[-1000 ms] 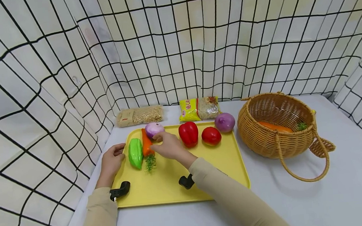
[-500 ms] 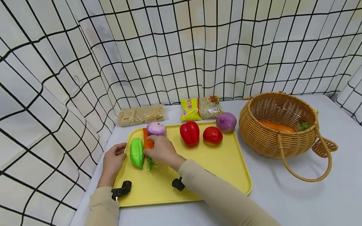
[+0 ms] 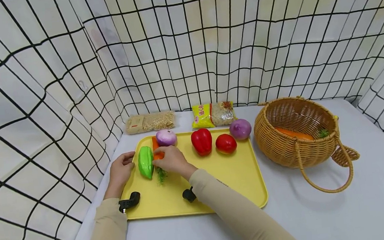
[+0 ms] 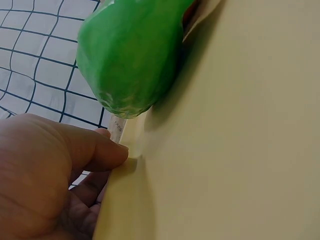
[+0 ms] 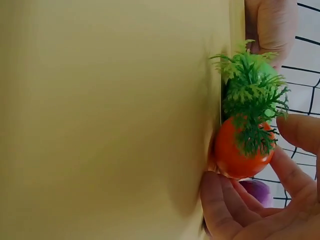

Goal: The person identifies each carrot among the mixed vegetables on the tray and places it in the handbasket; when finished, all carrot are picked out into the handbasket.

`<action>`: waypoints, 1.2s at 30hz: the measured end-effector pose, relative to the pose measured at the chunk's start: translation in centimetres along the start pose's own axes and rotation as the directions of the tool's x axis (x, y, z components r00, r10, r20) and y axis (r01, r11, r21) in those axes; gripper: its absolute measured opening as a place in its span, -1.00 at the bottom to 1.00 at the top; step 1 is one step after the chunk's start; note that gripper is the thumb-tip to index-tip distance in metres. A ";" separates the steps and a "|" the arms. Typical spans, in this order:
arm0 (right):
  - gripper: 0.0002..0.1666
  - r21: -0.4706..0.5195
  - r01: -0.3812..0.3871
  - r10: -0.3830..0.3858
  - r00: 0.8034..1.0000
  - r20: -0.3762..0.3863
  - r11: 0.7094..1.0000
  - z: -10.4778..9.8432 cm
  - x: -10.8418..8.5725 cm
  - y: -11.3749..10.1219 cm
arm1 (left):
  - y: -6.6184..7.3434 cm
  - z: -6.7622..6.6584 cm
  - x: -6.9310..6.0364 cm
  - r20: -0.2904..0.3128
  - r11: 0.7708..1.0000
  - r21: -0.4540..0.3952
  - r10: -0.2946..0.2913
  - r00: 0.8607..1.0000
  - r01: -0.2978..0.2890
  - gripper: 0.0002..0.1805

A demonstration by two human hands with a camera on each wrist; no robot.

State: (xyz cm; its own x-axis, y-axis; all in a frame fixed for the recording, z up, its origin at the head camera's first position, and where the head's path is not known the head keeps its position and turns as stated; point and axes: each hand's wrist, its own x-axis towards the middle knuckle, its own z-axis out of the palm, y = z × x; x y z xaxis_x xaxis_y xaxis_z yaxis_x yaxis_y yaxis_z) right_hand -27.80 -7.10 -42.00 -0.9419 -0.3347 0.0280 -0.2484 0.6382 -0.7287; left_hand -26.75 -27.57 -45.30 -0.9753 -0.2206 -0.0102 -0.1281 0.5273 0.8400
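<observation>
On a yellow tray (image 3: 218, 182) lies an orange carrot (image 3: 155, 141) with a leafy green top (image 5: 250, 90). My right hand (image 3: 173, 161) holds the carrot, fingers round its side and thumb near its upper side in the right wrist view. Just left of the carrot is a green pepper (image 3: 145, 162). My left hand (image 3: 119, 174) grips the tray's left rim, its thumb (image 4: 102, 151) on top and the other fingers partly hidden outside. A purple-white onion (image 3: 166, 137) sits behind the carrot.
A red bell pepper (image 3: 201, 142) and a tomato (image 3: 226, 144) lie on the tray, with a purple onion (image 3: 240, 129) at its back right corner. Right of it stands a wicker basket (image 3: 284, 155) holding another carrot (image 3: 294, 134). Two food packets (image 3: 151, 122) lie behind, before black netting.
My right hand has moved left and slightly forward from beside the carrot and onion to take hold of the carrot. The left hand has stayed at the tray rim.
</observation>
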 end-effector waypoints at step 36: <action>-0.79 0.199 -0.069 0.078 0.996 -0.035 0.978 -7.8 -6.1 3.4 | 0.0 -0.1 0.3 0.004 1.000 0.027 -0.001 1.000 0.001 -0.49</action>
State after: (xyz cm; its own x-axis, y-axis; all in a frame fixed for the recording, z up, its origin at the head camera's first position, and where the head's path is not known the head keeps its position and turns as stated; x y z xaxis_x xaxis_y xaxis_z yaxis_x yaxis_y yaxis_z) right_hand -24.63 2.55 -39.29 -0.9657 -0.2598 -0.0050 -0.1327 0.5095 -0.8502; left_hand -27.06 -27.70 -45.28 -0.9758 -0.2181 -0.0133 -0.1339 0.5486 0.8253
